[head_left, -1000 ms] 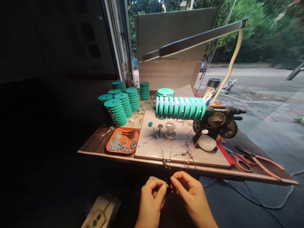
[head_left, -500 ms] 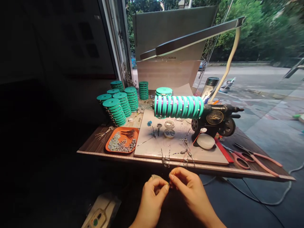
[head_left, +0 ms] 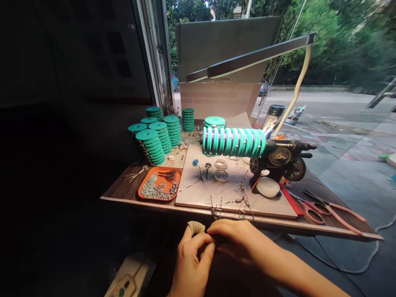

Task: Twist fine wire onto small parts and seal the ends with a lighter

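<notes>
My left hand (head_left: 195, 255) is closed in a pinch, thumb against index finger, just in front of the table's near edge. One of its fingers wears a pale wrap (head_left: 196, 227). My right hand (head_left: 235, 236) lies across from it, its back turned up and its fingertips meeting the left ones. Whatever sits between the fingertips is too small and dark to make out. Just beyond the hands, small grey weights with thin dark wires (head_left: 239, 201) and beads lie at the front of the pale board (head_left: 192, 181).
An orange tray (head_left: 142, 190) holds small tubes, metal pieces and wires. Stacks of green discs (head_left: 151, 146) stand behind it. A black winding machine (head_left: 278, 159) carries a row of green spools (head_left: 233, 141). Scissors (head_left: 314, 211) and pliers (head_left: 340, 212) lie at right.
My right hand has turned over and shifted left, its forearm swinging out to the right. My left hand moved slightly left and stays pinched, its wrapped finger now showing more.
</notes>
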A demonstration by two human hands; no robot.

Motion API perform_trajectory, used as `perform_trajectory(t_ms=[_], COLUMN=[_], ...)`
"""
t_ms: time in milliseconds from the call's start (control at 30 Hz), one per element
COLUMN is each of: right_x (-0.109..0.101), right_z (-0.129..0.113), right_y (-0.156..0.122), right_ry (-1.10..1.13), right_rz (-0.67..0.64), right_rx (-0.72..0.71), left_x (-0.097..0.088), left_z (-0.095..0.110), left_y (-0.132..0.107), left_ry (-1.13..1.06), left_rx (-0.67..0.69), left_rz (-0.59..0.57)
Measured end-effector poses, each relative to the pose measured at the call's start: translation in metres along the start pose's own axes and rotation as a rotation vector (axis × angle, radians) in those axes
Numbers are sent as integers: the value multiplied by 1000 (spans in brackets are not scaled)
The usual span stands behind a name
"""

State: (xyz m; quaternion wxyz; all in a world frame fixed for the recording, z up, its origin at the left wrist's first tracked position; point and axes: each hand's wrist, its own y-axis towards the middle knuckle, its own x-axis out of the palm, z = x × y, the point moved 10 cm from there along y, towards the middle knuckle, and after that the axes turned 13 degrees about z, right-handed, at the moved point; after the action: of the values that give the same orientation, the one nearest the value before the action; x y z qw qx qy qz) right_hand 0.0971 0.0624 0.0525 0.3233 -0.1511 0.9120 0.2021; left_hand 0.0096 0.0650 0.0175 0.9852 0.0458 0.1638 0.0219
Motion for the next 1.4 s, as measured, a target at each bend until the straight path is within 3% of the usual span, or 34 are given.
perform_trajectory(t_ms=[267,500,633,967,1200,1300,1400], right_x=[-3,-8,-8,-5,1,2,-1], right_z=[13,8,9,10,12,5,-12], right_y=[5,3,3,2,-1,-1,6], right_ry=[-42,39,75,66,10,-170,-439], right_rz=[49,84,72,26,12,-52,-172], right_rx=[22,-41,-22,-20,-48,-96,-202], left_x=[4,22,31,21,29,24,13], left_z=[-6,-34,-39,-36,-37,-31,-19], left_y=[2,-5,-9,-6,-8,-6,-1], left_ry=[-7,-359,-466,-299,-373,-330,-190], left_rx=[-34,-368,-457,-372,-423,-370,-228], left_rz=[-33,-181,-252,-199,-221,-179,-102])
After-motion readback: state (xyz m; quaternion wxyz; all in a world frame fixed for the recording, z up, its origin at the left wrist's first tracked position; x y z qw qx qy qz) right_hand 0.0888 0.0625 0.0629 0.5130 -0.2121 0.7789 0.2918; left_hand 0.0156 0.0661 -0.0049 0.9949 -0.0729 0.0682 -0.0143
